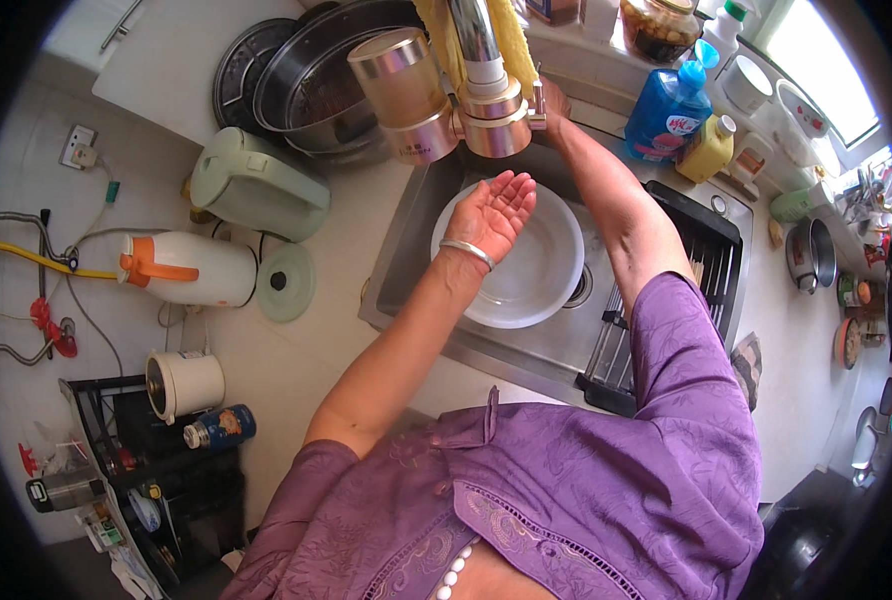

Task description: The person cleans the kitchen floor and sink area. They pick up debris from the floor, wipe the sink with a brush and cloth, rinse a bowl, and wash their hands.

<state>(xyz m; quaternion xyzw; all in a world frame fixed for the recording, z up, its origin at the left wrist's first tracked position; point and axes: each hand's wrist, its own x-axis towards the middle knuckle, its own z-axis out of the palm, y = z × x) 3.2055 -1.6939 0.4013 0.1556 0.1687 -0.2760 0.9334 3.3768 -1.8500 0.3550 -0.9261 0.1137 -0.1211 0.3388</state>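
Note:
My left hand (pixel 495 216) is held palm up above a white plastic basin (pixel 539 300), its fingers slightly curled and holding nothing; a silver bangle (pixel 467 253) circles the wrist. The basin sits in a stainless steel sink (pixel 483 346). Above the hand hangs a faucet with a gold-coloured water filter (pixel 494 124). My right arm reaches up past the faucet's right side, and my right hand (pixel 553 97) is beside the filter's small side lever (pixel 537 118). That hand's fingers are mostly hidden behind the faucet. A yellow cloth (pixel 519 52) drapes over the faucet.
A black dish rack (pixel 716 217) spans the sink's right side. Blue (pixel 665 112) and yellow (pixel 705 150) bottles stand behind it. On the left are a green electric kettle (pixel 258 184), its lid-like green disc (pixel 287 283), a white jug (pixel 190 268) and dark steamer pots (pixel 326 75).

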